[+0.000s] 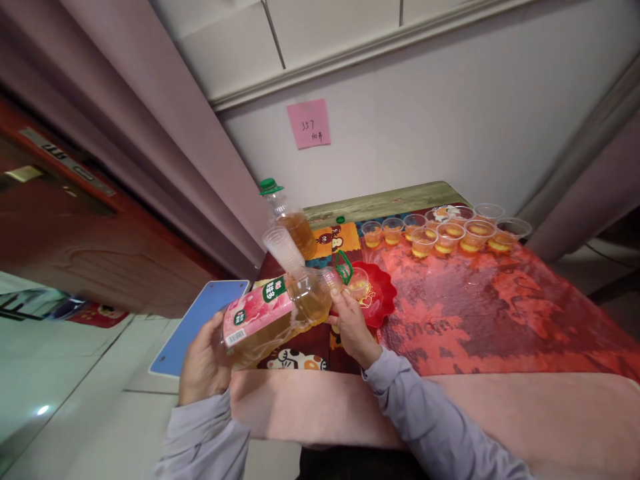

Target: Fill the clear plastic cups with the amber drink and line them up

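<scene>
A large clear bottle (270,310) with a pink label and amber liquid is tipped to the right. My left hand (205,360) is wrapped round its base. Near the neck, my right hand (350,323) grips the bottle with closed fingers. The mouth, with a green ring handle (344,267) beside it, is over a clear cup (358,283) on a red scalloped plate (385,300). Behind the tipped bottle leans a stack of clear cups (283,249). Further back stands a second bottle (299,230) with a green cap.
Several clear cups (450,237) holding amber liquid stand in rows at the table's back right. A small green cap (341,219) lies near the wall. The table (450,313) has a red patterned cover. A blue board (197,320) is at the left.
</scene>
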`<state>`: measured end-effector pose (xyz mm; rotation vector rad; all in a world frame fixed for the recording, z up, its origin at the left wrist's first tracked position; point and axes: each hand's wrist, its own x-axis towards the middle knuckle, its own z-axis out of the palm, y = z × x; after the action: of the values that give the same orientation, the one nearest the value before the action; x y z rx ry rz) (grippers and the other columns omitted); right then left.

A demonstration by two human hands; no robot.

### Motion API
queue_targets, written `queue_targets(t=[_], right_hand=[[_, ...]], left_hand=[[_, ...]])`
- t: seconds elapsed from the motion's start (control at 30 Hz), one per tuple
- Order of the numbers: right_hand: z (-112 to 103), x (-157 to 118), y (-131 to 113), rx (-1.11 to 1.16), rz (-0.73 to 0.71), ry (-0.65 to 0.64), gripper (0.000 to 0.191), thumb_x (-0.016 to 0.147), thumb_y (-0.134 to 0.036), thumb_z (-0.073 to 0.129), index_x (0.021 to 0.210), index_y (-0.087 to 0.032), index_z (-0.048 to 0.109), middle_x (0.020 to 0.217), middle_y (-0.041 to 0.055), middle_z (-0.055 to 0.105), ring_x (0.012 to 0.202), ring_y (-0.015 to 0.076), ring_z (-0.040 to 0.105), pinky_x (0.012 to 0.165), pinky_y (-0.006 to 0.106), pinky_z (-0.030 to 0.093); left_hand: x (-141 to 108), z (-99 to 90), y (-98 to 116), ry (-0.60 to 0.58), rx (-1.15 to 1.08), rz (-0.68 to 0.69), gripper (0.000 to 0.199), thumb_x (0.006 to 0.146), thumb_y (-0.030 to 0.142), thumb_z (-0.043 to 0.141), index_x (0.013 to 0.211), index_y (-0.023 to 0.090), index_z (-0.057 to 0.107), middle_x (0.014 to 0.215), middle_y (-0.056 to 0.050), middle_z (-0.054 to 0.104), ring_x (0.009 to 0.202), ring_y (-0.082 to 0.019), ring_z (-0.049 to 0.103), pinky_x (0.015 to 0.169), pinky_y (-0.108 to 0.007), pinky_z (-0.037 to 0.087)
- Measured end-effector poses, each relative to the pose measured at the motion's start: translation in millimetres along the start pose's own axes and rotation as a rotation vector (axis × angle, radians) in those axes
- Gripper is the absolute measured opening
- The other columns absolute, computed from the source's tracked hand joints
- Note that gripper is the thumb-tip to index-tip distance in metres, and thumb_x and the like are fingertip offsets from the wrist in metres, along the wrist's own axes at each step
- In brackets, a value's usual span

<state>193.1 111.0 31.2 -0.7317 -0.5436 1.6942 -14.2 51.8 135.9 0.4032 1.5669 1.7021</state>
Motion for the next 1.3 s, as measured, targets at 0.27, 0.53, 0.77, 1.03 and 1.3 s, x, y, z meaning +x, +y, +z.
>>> queue_targets(t=[0.27, 0.53, 0.77, 1.03, 1.3], right_hand=[[-0.9, 0.2, 0.3, -0.001, 0.016, -0.016, 0.061, 0.081, -0.073, 0.082, 0.118, -0.025, 0.075, 0.121, 0.0075, 0.082, 0.11, 0.0277, 0.078, 0.076, 0.035, 0.068], [-0.4, 0.1, -0.2, 0.006, 0.022, -0.02, 0.065, 0.079, -0.073, 0.084, 0.122, -0.024, 0.075, 0.123, 0.0078, 0.082, 0.115, 0.029, 0.077, 0.077, 0.035, 0.068], [-1.1, 0.6, 0.4, 0.012, 0.014, -0.023, 0.065, 0.079, -0.073, 0.084, 0.12, -0.024, 0.075, 0.123, 0.0077, 0.082, 0.116, 0.0288, 0.076, 0.075, 0.033, 0.068], [-1.5, 1.8, 2.1, 0.012, 0.024, -0.007, 0.064, 0.077, -0.074, 0.084, 0.115, -0.024, 0.075, 0.12, 0.0078, 0.082, 0.113, 0.0296, 0.076, 0.075, 0.035, 0.068], [-1.7, 2.3, 2.8, 0.007, 0.026, -0.008, 0.063, 0.077, -0.074, 0.084, 0.114, -0.023, 0.075, 0.119, 0.0078, 0.081, 0.113, 0.0287, 0.076, 0.074, 0.034, 0.067]], left_hand=[[0.6, -1.2, -0.5, -0.017, -0.018, -0.002, 0.027, 0.083, 0.026, 0.077, 0.104, 0.011, 0.082, 0.1, -0.01, 0.086, 0.098, -0.03, 0.083, 0.078, -0.03, 0.069], [-5.9, 3.6, 3.8, -0.011, -0.005, -0.02, 0.02, 0.085, 0.024, 0.074, 0.1, 0.014, 0.082, 0.097, -0.008, 0.087, 0.099, -0.031, 0.083, 0.081, -0.034, 0.07], [-7.6, 5.9, 4.8, -0.002, -0.017, -0.029, 0.019, 0.087, 0.021, 0.071, 0.1, 0.013, 0.081, 0.095, -0.008, 0.086, 0.092, -0.028, 0.083, 0.076, -0.031, 0.069], [-7.3, 5.9, 5.2, 0.004, -0.03, -0.016, 0.017, 0.088, 0.019, 0.07, 0.097, 0.013, 0.082, 0.092, -0.007, 0.086, 0.08, -0.024, 0.082, 0.07, -0.027, 0.068], [-6.1, 5.1, 2.7, 0.005, -0.03, -0.008, 0.019, 0.088, 0.02, 0.07, 0.1, 0.012, 0.083, 0.094, -0.007, 0.087, 0.08, -0.023, 0.082, 0.072, -0.027, 0.068]])
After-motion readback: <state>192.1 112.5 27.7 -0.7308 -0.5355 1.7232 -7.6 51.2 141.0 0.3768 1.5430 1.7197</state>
